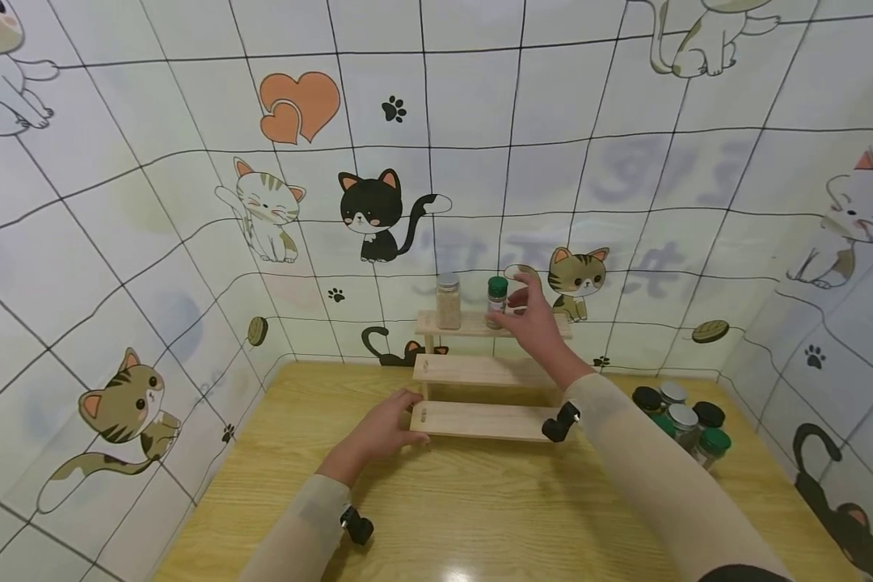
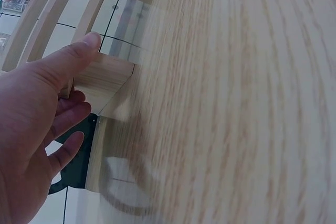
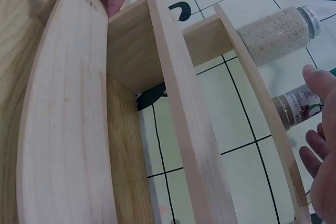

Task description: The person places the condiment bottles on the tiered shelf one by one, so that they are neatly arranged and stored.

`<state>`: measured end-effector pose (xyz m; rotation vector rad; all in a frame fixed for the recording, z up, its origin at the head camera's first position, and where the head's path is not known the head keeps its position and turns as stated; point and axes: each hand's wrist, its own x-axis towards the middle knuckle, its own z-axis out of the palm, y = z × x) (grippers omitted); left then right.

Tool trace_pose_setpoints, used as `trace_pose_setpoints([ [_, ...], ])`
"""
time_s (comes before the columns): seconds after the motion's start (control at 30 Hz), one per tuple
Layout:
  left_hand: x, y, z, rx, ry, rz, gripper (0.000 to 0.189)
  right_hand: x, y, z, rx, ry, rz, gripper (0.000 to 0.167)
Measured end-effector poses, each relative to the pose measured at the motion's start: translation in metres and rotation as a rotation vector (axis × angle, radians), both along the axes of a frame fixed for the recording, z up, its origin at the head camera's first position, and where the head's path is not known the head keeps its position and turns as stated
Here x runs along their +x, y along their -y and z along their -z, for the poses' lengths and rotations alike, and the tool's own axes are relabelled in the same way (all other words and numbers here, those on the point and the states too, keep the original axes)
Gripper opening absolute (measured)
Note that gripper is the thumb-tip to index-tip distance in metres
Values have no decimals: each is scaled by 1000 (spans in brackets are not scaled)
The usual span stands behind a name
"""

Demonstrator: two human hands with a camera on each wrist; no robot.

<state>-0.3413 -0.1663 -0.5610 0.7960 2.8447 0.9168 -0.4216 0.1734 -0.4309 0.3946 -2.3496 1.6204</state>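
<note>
A three-tier wooden spice rack (image 1: pixel 491 419) stands on the table against the wall. At its left end, my left hand (image 1: pixel 381 424) holds the lowest tier, thumb at the front and fingers round the side, as the left wrist view shows. On the top tier stand a clear jar of pale granules (image 1: pixel 449 303) with a silver lid and, to its right, a green-capped spice jar (image 1: pixel 496 301) with a label. My right hand (image 1: pixel 534 319) is beside the green-capped jar, its thumb and fingers spread apart around it; the right wrist view shows the fingers loose.
Several more jars (image 1: pixel 684 416) with black, silver and green lids stand together on the table, right of the rack. The wooden table (image 1: pixel 466 509) meets walls covered with a cat-patterned tile sheet (image 1: pixel 473 186).
</note>
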Motion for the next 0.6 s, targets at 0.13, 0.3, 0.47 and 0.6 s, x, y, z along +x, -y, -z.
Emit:
trace_pose_setpoints([
  [0.13,-1,1,2,-3,-3,4,71,11,-8,2,-13,19,9,89],
  [0.3,-2,2,3,-2,-3,3,72,28,-22,5,8,21,38,84],
  [0.47,-2,1,2,16,3,7,71,52,-39,4,14,22,61,81],
  [0.6,0,0,1,13,5,1,72,68,-52,4,83,-16,74,77],
])
